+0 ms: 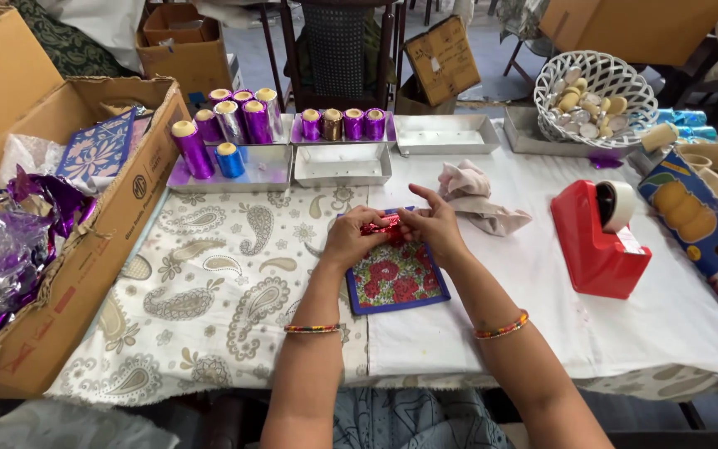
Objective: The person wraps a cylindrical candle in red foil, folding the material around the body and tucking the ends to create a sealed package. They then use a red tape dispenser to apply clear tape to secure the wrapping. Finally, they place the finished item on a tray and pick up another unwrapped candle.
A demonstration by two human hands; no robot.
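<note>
Both my hands meet over a small square mat (396,283) with red flowers and a blue border. My left hand (349,239) and my right hand (435,226) together pinch a small roll wrapped in shiny red foil (381,224), held just above the mat's far edge. Each wrist wears a beaded bangle. The foil roll is partly hidden by my fingers.
Silver trays (342,164) at the back hold purple, blue and gold foil-wrapped spools (247,120). A red tape dispenser (598,237) stands to the right, a crumpled cloth (479,195) behind my hands, a white basket (598,96) of plain spools far right, and a cardboard box (85,249) of foil at left.
</note>
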